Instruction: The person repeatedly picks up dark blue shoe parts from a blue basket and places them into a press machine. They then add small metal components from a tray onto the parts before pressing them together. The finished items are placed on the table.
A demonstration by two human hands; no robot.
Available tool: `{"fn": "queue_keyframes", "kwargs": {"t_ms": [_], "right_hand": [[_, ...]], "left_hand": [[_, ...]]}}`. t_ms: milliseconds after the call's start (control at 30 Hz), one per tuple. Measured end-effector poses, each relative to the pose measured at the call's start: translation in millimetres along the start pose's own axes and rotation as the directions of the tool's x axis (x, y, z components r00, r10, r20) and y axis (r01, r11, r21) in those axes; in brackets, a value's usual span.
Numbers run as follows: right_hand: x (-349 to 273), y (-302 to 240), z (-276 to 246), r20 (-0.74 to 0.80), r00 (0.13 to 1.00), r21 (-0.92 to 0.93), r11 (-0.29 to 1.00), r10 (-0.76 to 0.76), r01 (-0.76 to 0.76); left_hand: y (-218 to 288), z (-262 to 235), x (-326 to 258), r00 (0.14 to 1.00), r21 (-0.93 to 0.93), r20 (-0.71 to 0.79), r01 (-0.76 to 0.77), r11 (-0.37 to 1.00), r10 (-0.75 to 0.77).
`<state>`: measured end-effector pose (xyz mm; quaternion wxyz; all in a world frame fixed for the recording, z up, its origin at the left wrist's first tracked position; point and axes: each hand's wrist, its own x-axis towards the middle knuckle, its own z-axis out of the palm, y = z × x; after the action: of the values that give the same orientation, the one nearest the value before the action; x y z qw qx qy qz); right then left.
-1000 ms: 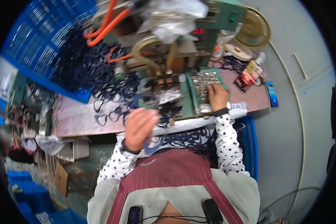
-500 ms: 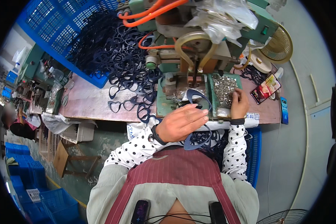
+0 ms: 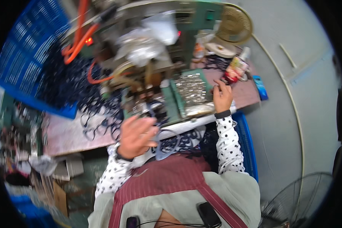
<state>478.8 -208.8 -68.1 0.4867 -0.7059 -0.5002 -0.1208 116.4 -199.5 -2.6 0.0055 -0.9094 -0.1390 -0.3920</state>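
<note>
The glasses frame (image 3: 164, 154) sits right of the left hand (image 3: 136, 136), whose blurred grip I cannot tell.

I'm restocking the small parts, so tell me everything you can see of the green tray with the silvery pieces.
The green tray is shallow and roughly rectangular, its material unclear through the blur. It lies on the pinkish table, just right of the machine, slightly askew in the view. Many small, shiny, metallic-looking pieces cover much of it; a pale, glossy patch shows at its near end. The right hand is at its right edge; whether they touch is unclear.
</note>
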Motion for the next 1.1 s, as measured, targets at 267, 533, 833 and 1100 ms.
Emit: {"fn": "queue_keyframes", "kwargs": {"t_ms": [267, 533, 833, 1100], "right_hand": [[9, 118, -47, 0.462, 0.885, -0.73, 0.538, -0.064, 0.42], [107, 137, -109, 0.127, 0.985, -0.925, 0.371, 0.113, 0.077], [72, 40, -98, -0.119, 0.993, 0.0, 1.0, -0.018, 0.018], [4, -96, 3, 0.211, 0.977, 0.457, 0.88, 0.033, -0.128]], "left_hand": [[-115, 23, -88, 0.586, 0.213, -0.345, 0.81, 0.547, -0.733], [-159, 38, -118, 0.472, 0.507, -0.203, 0.8, 0.32, -0.858], [-151, 33, -105, 0.623, 0.386, -0.389, 0.779, 0.494, -0.679], [-124, -10, -78, 0.328, -0.206, -0.387, 0.88, 0.427, -0.862]]}}
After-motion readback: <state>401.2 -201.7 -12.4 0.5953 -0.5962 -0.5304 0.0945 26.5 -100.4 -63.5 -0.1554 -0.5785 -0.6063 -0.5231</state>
